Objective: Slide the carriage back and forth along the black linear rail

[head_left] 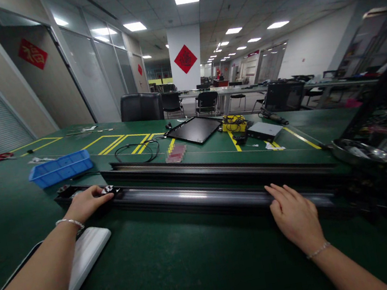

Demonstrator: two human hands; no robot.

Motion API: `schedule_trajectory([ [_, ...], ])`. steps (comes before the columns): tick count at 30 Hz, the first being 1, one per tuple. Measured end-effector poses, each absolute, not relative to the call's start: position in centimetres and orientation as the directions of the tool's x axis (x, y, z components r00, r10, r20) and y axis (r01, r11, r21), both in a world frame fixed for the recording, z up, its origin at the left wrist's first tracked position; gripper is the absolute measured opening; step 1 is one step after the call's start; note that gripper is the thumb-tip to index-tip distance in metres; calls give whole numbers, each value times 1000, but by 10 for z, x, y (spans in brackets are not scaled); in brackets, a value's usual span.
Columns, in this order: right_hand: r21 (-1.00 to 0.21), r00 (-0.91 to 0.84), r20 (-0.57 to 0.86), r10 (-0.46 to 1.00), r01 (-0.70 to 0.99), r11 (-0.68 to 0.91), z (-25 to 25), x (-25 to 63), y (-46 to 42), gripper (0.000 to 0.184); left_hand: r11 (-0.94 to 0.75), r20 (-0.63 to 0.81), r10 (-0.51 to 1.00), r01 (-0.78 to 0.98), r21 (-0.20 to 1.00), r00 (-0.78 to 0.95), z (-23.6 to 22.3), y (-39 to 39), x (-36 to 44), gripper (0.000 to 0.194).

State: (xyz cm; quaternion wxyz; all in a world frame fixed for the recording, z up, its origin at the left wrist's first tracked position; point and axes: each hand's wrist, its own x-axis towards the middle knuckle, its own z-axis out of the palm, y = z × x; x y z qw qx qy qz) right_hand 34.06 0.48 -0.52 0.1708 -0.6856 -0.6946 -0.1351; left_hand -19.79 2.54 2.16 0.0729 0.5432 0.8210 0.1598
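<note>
On the long metal rail: left hand half-closed on its black end piece, right hand open and flat on top, seemingly for steadying.

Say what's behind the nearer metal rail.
Behind the nearer rail runs a second dark metal rail, then a black cable coil on the green mat; anything beneath the nearer rail is hidden.
</note>
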Motion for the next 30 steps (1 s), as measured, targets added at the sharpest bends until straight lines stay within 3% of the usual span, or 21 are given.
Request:
schedule_trajectory([
  [17,-80,11,379,926,997,21,-1,339,3,48,290,33,945,881,373,-325,23,26,-191,50],
  [24,-71,8,381,925,997,20,-1,339,3,48,258,80,953,921,293,-293,15,31,-196,50],
  [30,-58,1,405,914,998,24,-4,339,4,47,168,202,957,966,194,-207,9,36,-199,70],
])
